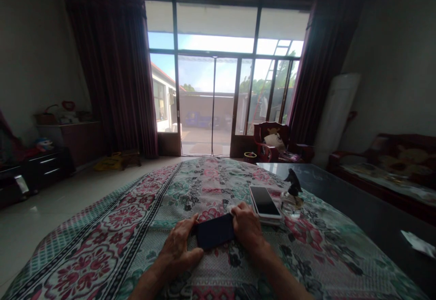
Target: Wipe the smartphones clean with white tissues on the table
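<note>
A dark smartphone [215,232] lies sideways between my two hands, low over the flowered cloth. My left hand [180,244] grips its left end, with the thumb along the near edge and the fingers at the far corner. At the right end, my right hand [247,223] is closed, its fingers curled at the far corner. A small whitish patch [232,209] shows by those fingertips; I cannot tell what it is. Just beyond my right hand, a white-framed tablet [265,202] with a dark screen rests on something pale and flat.
The patterned tablecloth [190,191] covers the surface before me. Right of the tablet stands a clear glass object with a dark figure [293,182] on top. A dark glossy tabletop [344,209] extends rightward, bearing a white crumpled piece [418,243]. Wooden seats and a glass door lie beyond.
</note>
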Demonstrator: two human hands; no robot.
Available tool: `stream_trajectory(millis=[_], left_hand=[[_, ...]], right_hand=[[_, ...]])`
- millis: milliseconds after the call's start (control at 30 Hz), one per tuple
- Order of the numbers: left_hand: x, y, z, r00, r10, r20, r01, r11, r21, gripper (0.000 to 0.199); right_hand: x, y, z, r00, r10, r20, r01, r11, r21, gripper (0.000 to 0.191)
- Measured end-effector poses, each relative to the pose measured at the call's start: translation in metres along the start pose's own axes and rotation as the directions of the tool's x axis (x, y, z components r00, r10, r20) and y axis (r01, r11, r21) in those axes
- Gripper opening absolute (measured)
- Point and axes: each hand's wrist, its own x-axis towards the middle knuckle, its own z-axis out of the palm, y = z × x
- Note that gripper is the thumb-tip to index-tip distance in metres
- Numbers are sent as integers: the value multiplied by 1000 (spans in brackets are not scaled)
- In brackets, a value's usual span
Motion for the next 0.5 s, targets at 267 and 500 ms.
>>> stream_trajectory(millis=[267, 500], left_hand=[[0, -10, 6, 999, 27, -43, -26, 999, 23, 76], [0, -3, 2, 1000, 13, -21, -12, 1000, 17, 74]], right_hand=[[-31, -51, 2, 929, -358, 94, 335, 921, 197, 24], [-26, -44, 4, 922, -376, 90, 350, 911, 217, 21]])
